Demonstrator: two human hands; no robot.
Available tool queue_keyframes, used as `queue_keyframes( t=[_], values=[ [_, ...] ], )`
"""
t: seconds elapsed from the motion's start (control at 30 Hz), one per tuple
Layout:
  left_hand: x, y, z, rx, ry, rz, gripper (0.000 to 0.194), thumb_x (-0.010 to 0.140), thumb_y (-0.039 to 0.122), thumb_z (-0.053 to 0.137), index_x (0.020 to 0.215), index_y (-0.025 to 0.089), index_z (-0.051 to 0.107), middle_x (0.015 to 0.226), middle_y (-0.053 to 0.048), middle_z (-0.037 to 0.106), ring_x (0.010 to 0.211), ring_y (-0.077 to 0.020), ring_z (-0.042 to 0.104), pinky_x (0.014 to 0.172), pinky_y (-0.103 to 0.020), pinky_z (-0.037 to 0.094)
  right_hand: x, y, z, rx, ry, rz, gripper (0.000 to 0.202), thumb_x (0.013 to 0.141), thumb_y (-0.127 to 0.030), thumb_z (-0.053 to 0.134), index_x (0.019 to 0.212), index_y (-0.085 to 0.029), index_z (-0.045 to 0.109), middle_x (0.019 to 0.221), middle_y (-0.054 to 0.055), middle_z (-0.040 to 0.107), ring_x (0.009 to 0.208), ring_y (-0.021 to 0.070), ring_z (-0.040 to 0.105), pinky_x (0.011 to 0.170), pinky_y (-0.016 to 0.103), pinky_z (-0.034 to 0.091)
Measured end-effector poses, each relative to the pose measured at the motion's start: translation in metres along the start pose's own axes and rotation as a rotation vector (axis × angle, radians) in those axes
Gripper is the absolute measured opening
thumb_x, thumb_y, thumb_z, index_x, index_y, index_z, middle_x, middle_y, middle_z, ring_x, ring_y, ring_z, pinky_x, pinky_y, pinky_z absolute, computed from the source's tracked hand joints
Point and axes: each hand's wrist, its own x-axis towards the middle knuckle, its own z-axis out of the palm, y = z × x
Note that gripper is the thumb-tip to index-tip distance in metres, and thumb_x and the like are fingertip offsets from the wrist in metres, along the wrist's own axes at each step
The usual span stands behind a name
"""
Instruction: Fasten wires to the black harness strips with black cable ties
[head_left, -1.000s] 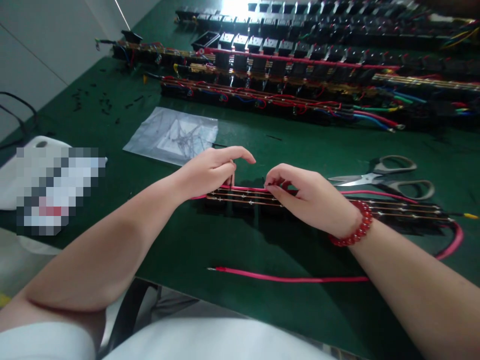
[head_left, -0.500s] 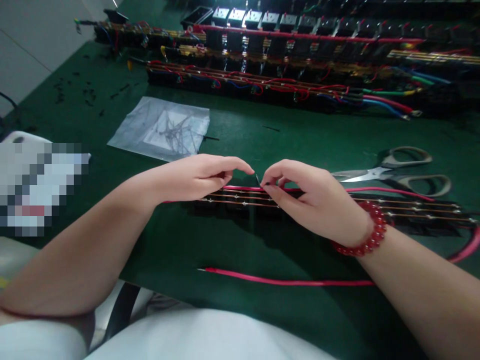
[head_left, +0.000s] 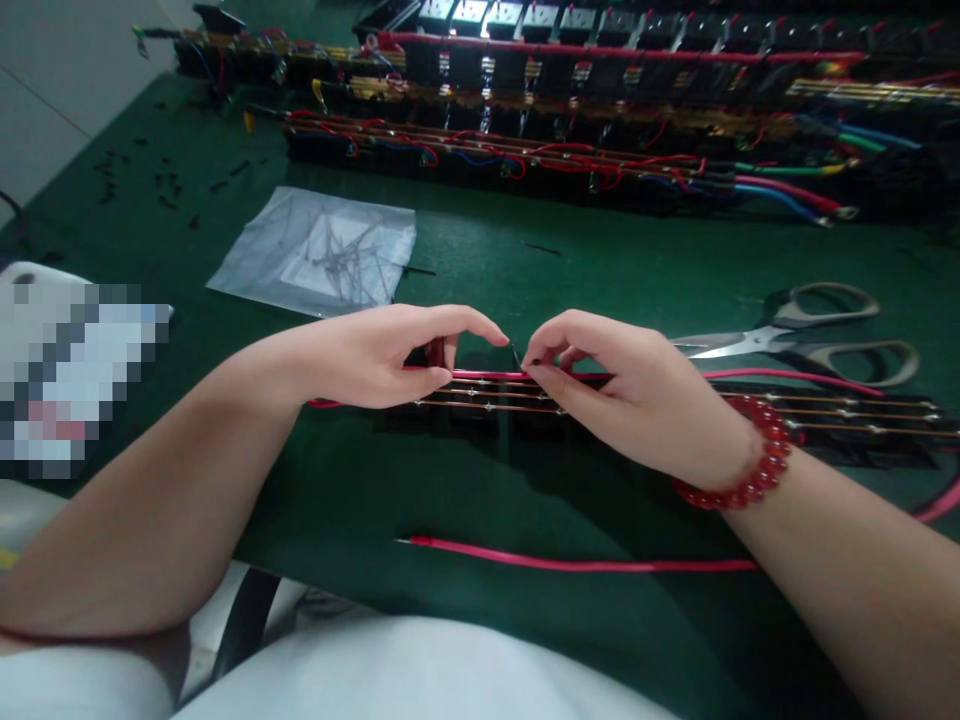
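Observation:
My right hand (head_left: 619, 385), with a red bead bracelet at its wrist, pinches a thin black cable tie (head_left: 515, 354) between thumb and index finger. The tie's free end points up toward my left hand (head_left: 382, 355). That hand is open: its index finger reaches out close to the tie's tip, its thumb is apart by the red wire (head_left: 487, 375), and its other fingers are curled and partly hidden. Whether the fingertip touches the tie, I cannot tell. Under both hands lies a long black strip assembly with copper-coloured rods (head_left: 517, 408) and soldered joints; the red wire runs along its far side.
Scissors (head_left: 780, 340) lie open at the right. A clear plastic bag (head_left: 255, 265) of thin black ties is behind my left hand. A loose red cable (head_left: 570, 565) lies in front. Wired assemblies (head_left: 480, 150) line the back; black scraps (head_left: 169, 180) dot the left.
My left thumb has moved down, away from the index finger, widening the gap between them. My right hand keeps its pinch on the cable tie. The camera view has shifted slightly.

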Motion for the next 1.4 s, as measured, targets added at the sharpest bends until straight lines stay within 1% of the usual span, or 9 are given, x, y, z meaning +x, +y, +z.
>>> queue_keyframes(
  t=[0.2,0.3,0.47,0.8,1.1,1.17,1.23,1.33,1.4],
  values=[
    [0.001,0.002,0.001,-0.024,0.016,-0.029,0.049,0.093,0.020,0.047,0.141,0.027,0.055,0.091,0.002,0.064,0.077,-0.0110,0.060,0.071,-0.020,0.045,0.001,-0.001,-0.001,0.011,-0.014,0.012,0.009,0.091,-0.015,0.059,0.091,-0.023,0.062,0.088,0.001,0.071,0.077,0.0152,0.067,0.065,0.028,0.052],
    [0.003,0.003,0.001,-0.045,0.037,-0.032,0.045,0.093,0.019,0.045,0.135,0.025,0.060,0.087,0.002,0.063,0.074,-0.0108,0.057,0.069,-0.020,0.043,0.001,0.000,-0.001,0.005,-0.011,0.013,0.008,0.091,-0.015,0.059,0.091,-0.023,0.062,0.088,0.000,0.071,0.076,0.0149,0.066,0.064,0.028,0.052],
    [0.004,0.002,0.000,-0.052,0.010,-0.019,0.044,0.090,0.015,0.046,0.129,0.022,0.063,0.083,0.002,0.061,0.071,-0.0104,0.053,0.066,-0.020,0.040,0.000,-0.001,-0.002,0.009,-0.023,0.024,0.005,0.091,-0.018,0.059,0.091,-0.022,0.062,0.088,0.001,0.071,0.076,0.0155,0.067,0.065,0.028,0.052],
    [0.004,0.002,-0.001,-0.046,-0.024,0.003,0.046,0.090,0.016,0.051,0.134,0.023,0.061,0.086,0.001,0.060,0.073,-0.0102,0.054,0.065,-0.019,0.041,0.001,0.000,-0.002,-0.007,-0.020,0.023,0.007,0.091,-0.017,0.059,0.091,-0.023,0.062,0.088,0.000,0.071,0.076,0.0148,0.066,0.063,0.028,0.051],
    [0.004,0.003,0.002,0.027,0.025,0.040,0.041,0.090,0.016,0.050,0.129,0.022,0.064,0.082,0.001,0.063,0.069,-0.0104,0.056,0.064,-0.020,0.042,0.001,-0.002,-0.003,0.019,-0.022,0.083,0.005,0.091,-0.021,0.060,0.091,-0.026,0.061,0.089,0.001,0.072,0.076,0.0185,0.069,0.060,0.031,0.053],
    [0.005,0.003,0.004,0.092,0.075,0.054,0.038,0.094,0.020,0.050,0.129,0.021,0.064,0.090,-0.002,0.067,0.076,-0.0124,0.061,0.069,-0.022,0.046,0.001,-0.002,-0.003,0.029,-0.021,0.082,0.005,0.091,-0.021,0.060,0.091,-0.025,0.062,0.088,0.001,0.072,0.076,0.0183,0.069,0.061,0.031,0.053],
    [0.006,0.005,0.008,0.220,0.189,0.082,0.037,0.097,0.025,0.051,0.132,0.020,0.061,0.113,-0.008,0.068,0.099,-0.0185,0.065,0.086,-0.029,0.051,0.001,-0.002,-0.003,0.042,-0.015,0.074,0.005,0.091,-0.021,0.060,0.090,-0.025,0.062,0.088,0.001,0.072,0.076,0.0178,0.068,0.062,0.030,0.053],
    [0.004,0.009,0.011,0.449,0.369,0.149,0.041,0.099,0.032,0.054,0.138,0.021,0.055,0.144,-0.014,0.056,0.132,-0.0289,0.054,0.111,-0.047,0.042,0.001,-0.002,-0.003,0.052,-0.005,0.061,0.004,0.091,-0.020,0.060,0.090,-0.023,0.062,0.087,0.001,0.072,0.075,0.0170,0.067,0.065,0.030,0.053],
    [0.002,0.013,0.013,0.544,0.410,0.204,0.041,0.099,0.036,0.057,0.138,0.023,0.055,0.143,-0.013,0.057,0.134,-0.0304,0.052,0.113,-0.049,0.039,0.001,-0.002,-0.003,0.050,0.002,0.055,0.004,0.092,-0.021,0.060,0.090,-0.023,0.063,0.086,0.001,0.071,0.074,0.0165,0.067,0.066,0.029,0.052]
  ],
)
